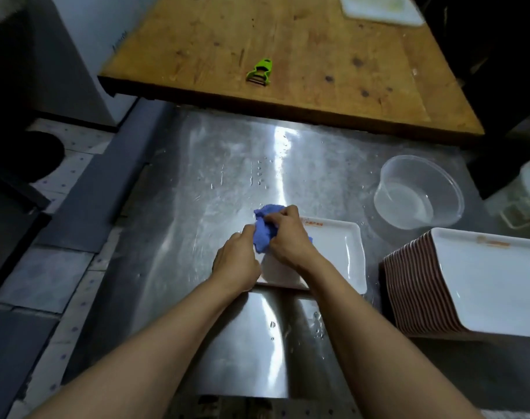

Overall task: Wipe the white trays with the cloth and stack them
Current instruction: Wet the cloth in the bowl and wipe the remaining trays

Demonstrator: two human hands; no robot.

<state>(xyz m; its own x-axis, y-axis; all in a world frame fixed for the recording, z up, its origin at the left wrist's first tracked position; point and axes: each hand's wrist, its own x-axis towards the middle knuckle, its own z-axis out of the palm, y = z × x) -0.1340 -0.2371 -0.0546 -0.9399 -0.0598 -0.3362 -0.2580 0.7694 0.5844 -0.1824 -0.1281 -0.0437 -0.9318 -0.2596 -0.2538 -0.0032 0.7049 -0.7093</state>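
Both hands (236, 261) (287, 237) on blue cloth (265, 234) over white tray (339, 252), steel counter (197, 192)

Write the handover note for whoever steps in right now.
Left hand grips the near left edge of the tray and touches the cloth.
Right hand holds the blue cloth, bunched over the tray's far left corner.
The tray lies on the wet steel counter; the stack stands to its right.
Done: cannot tell how many are wiped.
Left: finish wiping this tray, then set it on the stack.
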